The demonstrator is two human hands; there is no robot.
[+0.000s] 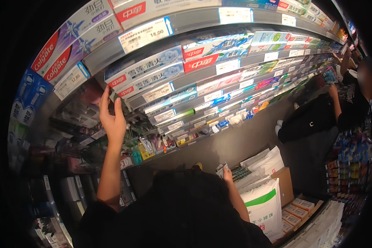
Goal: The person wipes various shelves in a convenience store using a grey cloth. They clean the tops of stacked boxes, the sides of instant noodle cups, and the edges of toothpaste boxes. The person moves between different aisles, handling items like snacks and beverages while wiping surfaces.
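In the head view, my left hand (113, 119) is raised with its fingers apart. Its fingertips reach the near end of two stacked toothpaste boxes (145, 73), which are white and blue with red corners. Whether they touch the boxes I cannot tell. Lower down, by my body, my right hand (227, 174) grips a small greyish bundle (220, 169), too small to name exactly. Colgate toothpaste boxes (65, 59) stand at the shelf corner, to the left of my raised hand.
Shelves of boxed toothpaste with price tags (145, 34) run along the aisle. Beside my right arm stand white sacks (262, 203), a cardboard sheet (283, 185) and a tray of small boxes (297, 210). Another person (322, 105) in dark clothes stands farther along, near hanging packets (350, 169).
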